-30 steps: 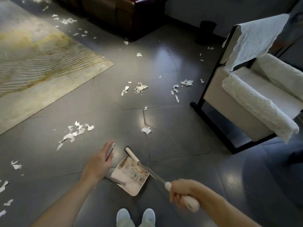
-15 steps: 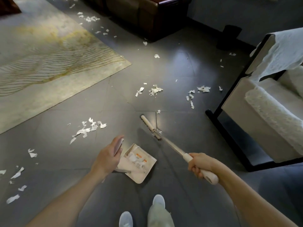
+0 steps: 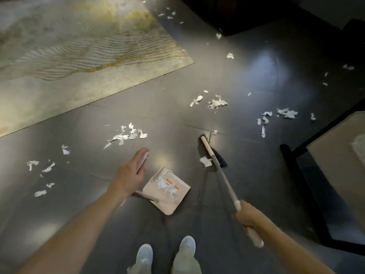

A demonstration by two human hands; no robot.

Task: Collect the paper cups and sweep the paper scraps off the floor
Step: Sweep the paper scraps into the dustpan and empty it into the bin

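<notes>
The right hand (image 3: 249, 218) is closed around the pale grip of the broom (image 3: 221, 173); the long stick is held out in front, and the dark brush end is set down on the floor (image 3: 246, 190); one white scrap (image 3: 205, 161) is seen touching the brush. The left hand (image 3: 132, 171) is wrapped around the tall handle of the dustpan (image 3: 167, 191); the pan is laid flat on the floor between the hand and the broom, and some scraps are already held in it. More torn paper is left in small heaps: one heap (image 3: 126, 135) near the left hand, another heap (image 3: 216, 102) past the brush, more bits (image 3: 284, 113) by the chair (image 3: 324, 165); a few are seen near the rug (image 3: 83, 56). No paper cups can be seen. The sweeping step is judged to be in hand, with much still to be done; next, the scrap should be pulled by the brush toward the open mouth of the pan, and the pan should be kept still and flat.
</notes>
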